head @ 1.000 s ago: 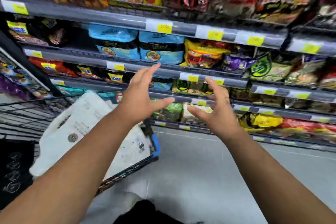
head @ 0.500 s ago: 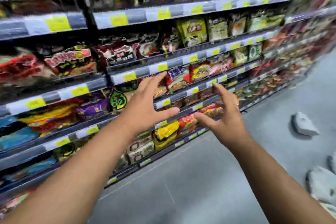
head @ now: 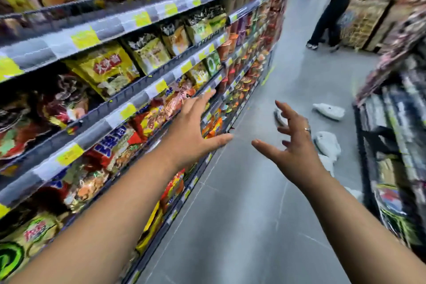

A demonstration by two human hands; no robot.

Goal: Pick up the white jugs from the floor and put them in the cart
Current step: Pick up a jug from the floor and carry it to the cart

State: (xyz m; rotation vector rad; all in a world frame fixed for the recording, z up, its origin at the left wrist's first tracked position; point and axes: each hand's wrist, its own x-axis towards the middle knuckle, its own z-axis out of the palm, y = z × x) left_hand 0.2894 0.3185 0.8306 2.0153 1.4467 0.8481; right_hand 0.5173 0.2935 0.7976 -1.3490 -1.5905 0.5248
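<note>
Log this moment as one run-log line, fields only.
left hand: open, empty | right hand: open, empty | white jugs: on floor, ahead right | cart: out of view

I stand in a shop aisle with a smooth grey floor [head: 249, 226] running ahead of me. On my left, long grey shelves [head: 129, 104] with yellow price tags [head: 84, 38] hold rows of bright snack packets [head: 108, 69], and a dark rack [head: 391, 145] of goods lines my right. Far down the aisle another person [head: 332, 7] stands by more stacked goods.
</note>
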